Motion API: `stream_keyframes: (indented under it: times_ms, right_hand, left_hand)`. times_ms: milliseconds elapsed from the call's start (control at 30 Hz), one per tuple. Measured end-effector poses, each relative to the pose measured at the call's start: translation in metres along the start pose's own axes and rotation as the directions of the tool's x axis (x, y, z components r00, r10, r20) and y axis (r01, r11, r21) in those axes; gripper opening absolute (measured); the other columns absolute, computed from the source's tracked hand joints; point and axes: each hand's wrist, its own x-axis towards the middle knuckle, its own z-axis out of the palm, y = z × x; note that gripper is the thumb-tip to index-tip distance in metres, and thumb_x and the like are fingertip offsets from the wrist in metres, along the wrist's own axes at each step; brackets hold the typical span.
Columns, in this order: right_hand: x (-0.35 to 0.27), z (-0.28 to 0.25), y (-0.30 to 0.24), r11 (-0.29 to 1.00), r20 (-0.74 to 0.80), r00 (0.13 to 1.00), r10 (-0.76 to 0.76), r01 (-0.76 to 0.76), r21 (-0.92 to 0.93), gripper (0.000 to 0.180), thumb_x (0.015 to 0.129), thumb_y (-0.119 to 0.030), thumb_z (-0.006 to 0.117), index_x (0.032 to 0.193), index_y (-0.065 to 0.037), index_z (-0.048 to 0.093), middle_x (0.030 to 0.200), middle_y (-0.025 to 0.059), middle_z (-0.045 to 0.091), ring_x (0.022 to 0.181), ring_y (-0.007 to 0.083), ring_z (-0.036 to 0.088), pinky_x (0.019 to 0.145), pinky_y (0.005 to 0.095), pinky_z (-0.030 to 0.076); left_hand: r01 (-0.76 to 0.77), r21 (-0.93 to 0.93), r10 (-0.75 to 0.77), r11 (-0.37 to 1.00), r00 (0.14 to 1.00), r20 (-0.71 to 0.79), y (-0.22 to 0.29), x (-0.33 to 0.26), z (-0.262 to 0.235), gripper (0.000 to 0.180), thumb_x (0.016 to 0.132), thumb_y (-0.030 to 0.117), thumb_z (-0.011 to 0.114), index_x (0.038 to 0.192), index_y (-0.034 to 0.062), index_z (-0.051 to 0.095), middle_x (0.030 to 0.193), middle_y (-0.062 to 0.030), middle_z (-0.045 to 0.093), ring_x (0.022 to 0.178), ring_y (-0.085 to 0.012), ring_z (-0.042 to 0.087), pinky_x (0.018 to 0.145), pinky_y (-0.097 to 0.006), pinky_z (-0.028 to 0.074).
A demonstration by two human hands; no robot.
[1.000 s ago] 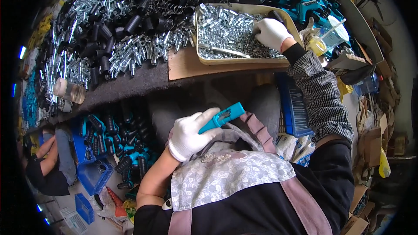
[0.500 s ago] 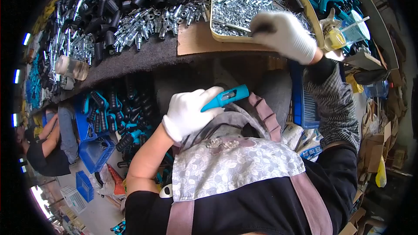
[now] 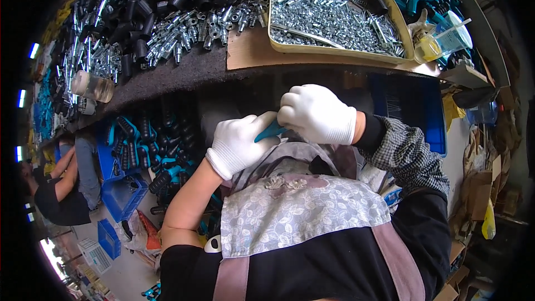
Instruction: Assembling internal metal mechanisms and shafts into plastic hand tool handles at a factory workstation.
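Both my hands wear white gloves and meet in front of my chest, below the bench edge. My left hand (image 3: 241, 144) grips a teal plastic handle part (image 3: 271, 131), most of it hidden between the gloves. My right hand (image 3: 315, 115) is closed over the part's far end; whether it holds a small metal piece I cannot tell. Above them on the bench stands a beige tray (image 3: 339, 52) filled with small shiny metal parts.
Piles of silver fittings (image 3: 184, 30) and black tubes (image 3: 134, 11) cover the dark bench mat. A clear jar (image 3: 92, 85) stands at its left edge. Blue crates (image 3: 125, 192) with teal-and-black handles sit on the floor. Another person (image 3: 53, 181) sits low at the left.
My right hand left the tray of metal parts and came down to the teal part held by my left hand. The left hand stayed at chest height.
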Motion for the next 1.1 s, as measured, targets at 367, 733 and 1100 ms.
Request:
stream_keyframes:
  times_ms: [367,733,1100]
  right_hand:
    - [0.011,-0.019,0.01,0.847,0.474,0.782,0.406,-0.516,0.126,0.039,0.077,-0.036,0.077,0.094,-0.001,0.072,0.085,0.0186,0.07,0.084,0.0332,0.07,0.076,0.0402,0.055]
    - [-0.003,-0.001,-0.004,0.762,0.376,0.824,0.425,-0.549,0.343,0.057,0.085,-0.054,0.07,0.086,0.003,0.071,0.07,0.0239,0.065,0.068,0.0374,0.066,0.064,0.0433,0.051]
    - [-0.018,-0.079,0.12,0.728,-0.307,0.745,0.592,-0.658,-0.194,0.023,0.082,-0.025,0.072,0.092,-0.004,0.072,0.089,0.0198,0.069,0.088,0.0377,0.068,0.078,0.0449,0.054]
  left_hand:
    - [-0.012,0.053,0.011,0.999,0.999,0.032,0.003,-0.005,0.006,0.042,0.077,0.034,0.076,0.113,0.0152,0.067,0.077,-0.0077,0.066,0.067,-0.0291,0.068,0.058,-0.04,0.054]
    - [-0.134,-0.083,0.136,0.987,0.99,0.021,0.006,0.003,-0.01,0.047,0.071,0.017,0.076,0.115,0.0094,0.065,0.09,-0.0083,0.065,0.08,-0.028,0.066,0.067,-0.038,0.054]
    - [-0.04,-0.25,0.023,0.967,0.997,-0.071,0.024,0.005,0.0,0.042,0.07,0.017,0.083,0.107,0.0052,0.067,0.093,-0.0149,0.068,0.081,-0.036,0.068,0.071,-0.039,0.055]
